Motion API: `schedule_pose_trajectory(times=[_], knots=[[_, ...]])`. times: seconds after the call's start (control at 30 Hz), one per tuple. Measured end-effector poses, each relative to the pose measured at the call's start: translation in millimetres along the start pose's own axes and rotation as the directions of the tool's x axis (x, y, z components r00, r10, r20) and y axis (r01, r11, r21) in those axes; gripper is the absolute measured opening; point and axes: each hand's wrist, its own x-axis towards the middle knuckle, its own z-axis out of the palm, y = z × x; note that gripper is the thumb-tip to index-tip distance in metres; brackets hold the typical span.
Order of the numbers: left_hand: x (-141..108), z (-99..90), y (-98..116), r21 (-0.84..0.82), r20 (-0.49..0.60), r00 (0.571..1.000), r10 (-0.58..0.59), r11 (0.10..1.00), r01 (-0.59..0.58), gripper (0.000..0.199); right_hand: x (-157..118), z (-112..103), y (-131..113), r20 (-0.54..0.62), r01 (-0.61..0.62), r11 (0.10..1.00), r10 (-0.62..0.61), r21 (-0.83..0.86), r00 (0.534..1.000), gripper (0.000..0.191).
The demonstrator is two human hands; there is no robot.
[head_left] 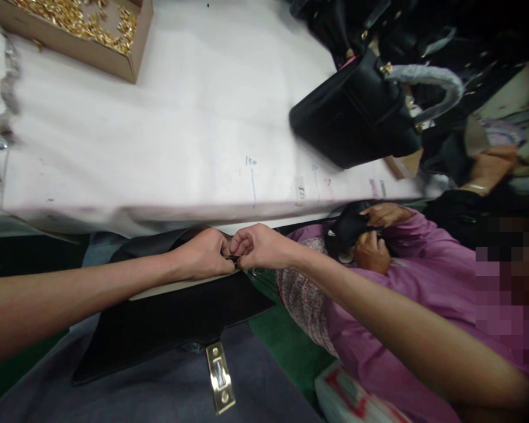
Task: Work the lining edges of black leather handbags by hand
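A black bag piece [171,329] with a light inner side lies across my lap, its flap hanging down toward me. At the flap's lower edge is a gold metal clasp plate [221,378]. My left hand [203,254] is closed at the piece's upper edge, with fingertips pinching a small dark part. My right hand [262,247] meets it there, thumb and fingers pressed together on the same spot. The small part is mostly hidden between the fingertips.
A cardboard box [134,59] of gold fittings stands on the white table [180,129]. A black handbag [357,111] with a wrapped handle sits at the right, before more black bags. Beside me, a person in a purple sleeve [427,247] handles a black item [350,226].
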Motion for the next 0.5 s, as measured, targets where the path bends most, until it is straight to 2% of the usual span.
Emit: schedule_pose_trajectory(times=[0.3,0.5], knots=[[1.6,11.6,-10.2,0.045,-0.083,0.994,0.067,0.997,-0.063,0.035,-0.6,-1.4,2.2,0.001,-0.012,0.999,0.012,0.046,1.0,0.037],[2.3,8.4,-14.2,0.061,-0.109,0.992,0.061,0.997,-0.054,0.03,4.1,1.3,8.4,-0.081,0.026,0.996,-0.033,-0.09,0.996,0.031]])
